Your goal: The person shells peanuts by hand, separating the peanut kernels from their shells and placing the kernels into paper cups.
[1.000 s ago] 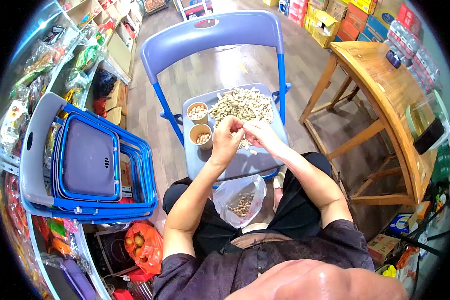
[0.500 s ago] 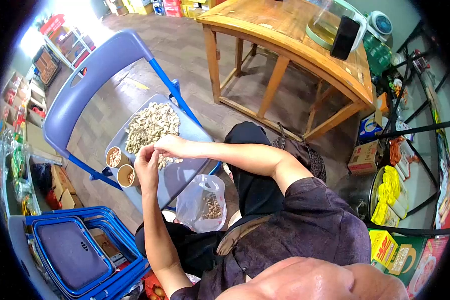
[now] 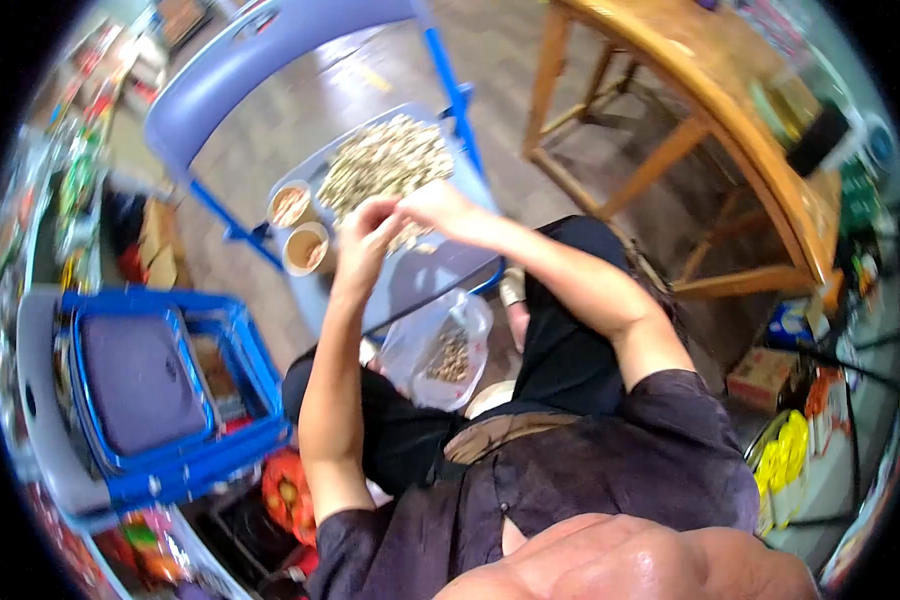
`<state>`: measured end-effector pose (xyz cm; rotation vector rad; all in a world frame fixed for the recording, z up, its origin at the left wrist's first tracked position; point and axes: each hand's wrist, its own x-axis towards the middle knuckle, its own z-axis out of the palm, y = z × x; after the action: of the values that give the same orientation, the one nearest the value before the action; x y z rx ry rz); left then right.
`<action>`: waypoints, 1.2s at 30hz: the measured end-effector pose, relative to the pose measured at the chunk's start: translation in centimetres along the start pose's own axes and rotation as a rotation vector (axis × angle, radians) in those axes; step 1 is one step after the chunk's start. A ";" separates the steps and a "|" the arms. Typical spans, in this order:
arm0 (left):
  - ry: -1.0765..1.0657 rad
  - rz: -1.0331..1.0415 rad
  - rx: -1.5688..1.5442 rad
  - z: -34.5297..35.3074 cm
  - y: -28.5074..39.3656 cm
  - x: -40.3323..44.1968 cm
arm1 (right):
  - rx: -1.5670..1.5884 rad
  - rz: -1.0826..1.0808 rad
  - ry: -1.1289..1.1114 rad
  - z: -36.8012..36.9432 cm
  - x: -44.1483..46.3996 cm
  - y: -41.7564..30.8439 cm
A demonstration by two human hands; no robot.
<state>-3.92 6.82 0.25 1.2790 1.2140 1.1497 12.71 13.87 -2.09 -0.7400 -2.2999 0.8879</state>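
Left hand and right hand meet above chair; fingers bent (blurred; closed or gripping, cannot tell); nuts heaped on chair; cups at chair's left; bag below chair's front.

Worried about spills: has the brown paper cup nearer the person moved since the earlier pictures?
No: the brown paper cup stays at the left edge of the blue-grey plastic chair seat.

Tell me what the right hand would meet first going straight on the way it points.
Most likely the left hand: the right hand points toward it, and the two look very close, though blur and depth leave contact unclear.
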 end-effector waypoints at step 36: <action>0.061 0.113 -0.022 -0.5 -0.8 -0.9 | 0.920 0.517 -0.226 -1.4 -0.7 -3.5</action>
<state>-4.49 5.93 -0.53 1.3177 1.1823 1.2886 13.09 11.82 1.11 -0.8148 -1.5565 2.1353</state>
